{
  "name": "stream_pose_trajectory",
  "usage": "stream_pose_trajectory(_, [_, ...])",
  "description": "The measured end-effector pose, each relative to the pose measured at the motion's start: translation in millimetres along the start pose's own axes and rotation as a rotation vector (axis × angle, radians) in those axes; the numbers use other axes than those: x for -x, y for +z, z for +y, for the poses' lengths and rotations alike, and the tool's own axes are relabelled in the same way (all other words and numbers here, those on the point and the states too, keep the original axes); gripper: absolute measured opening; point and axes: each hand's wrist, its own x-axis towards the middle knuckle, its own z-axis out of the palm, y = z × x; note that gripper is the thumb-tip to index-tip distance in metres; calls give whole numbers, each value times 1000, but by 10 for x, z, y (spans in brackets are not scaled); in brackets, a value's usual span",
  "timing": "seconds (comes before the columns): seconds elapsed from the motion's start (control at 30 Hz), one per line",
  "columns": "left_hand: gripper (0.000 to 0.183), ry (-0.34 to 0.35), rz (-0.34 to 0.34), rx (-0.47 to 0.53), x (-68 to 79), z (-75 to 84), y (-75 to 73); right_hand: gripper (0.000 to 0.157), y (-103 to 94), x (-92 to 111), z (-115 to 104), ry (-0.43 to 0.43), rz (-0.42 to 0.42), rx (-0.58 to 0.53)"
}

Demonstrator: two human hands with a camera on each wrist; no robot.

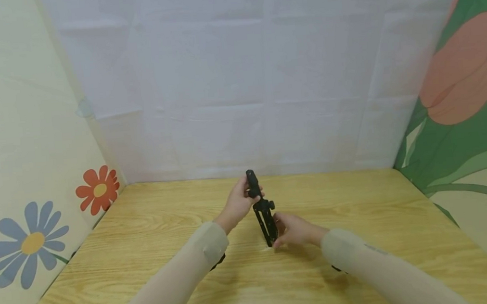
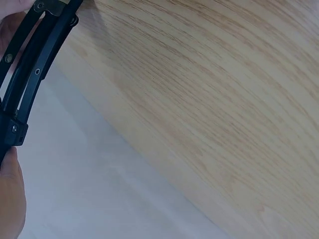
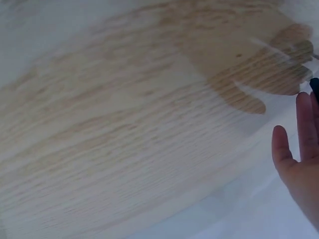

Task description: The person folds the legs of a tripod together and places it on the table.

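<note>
A small black tripod [image 1: 264,210], its legs close together, is held tilted above the table, head end up and away. My left hand [image 1: 240,200] grips its upper part, just above a side knob. In the left wrist view the left thumb [image 2: 12,191] presses against the tripod's body [image 2: 11,130], and the slim hinged legs [image 2: 32,79] run up from it. Around the lower ends of the legs, the fingers and thumb of my right hand [image 1: 294,229] hold on from the right side. The right wrist view shows part of the right hand [image 3: 304,169] with a black tip [image 3: 314,85] beside its fingers.
The wood-grain table [image 1: 166,212] spreads out under both hands. A creased white sheet [image 1: 211,77] hangs along its back edge. Flower-printed panels stand at the left [image 1: 21,142] and right [image 1: 465,152]. The right hand casts a reflection or shadow [image 3: 249,64] on the tabletop.
</note>
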Motion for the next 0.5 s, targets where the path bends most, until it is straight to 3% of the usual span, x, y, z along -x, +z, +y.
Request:
stream_pose_trajectory(0.27, [57, 17, 15, -14, 16, -5, -3, 50, -7, 11, 29, -24, 15, -7])
stream_pose_trajectory(0.5, [57, -8, 32, -5, 22, -26, -26, 66, -28, 24, 7, 103, -7, -151])
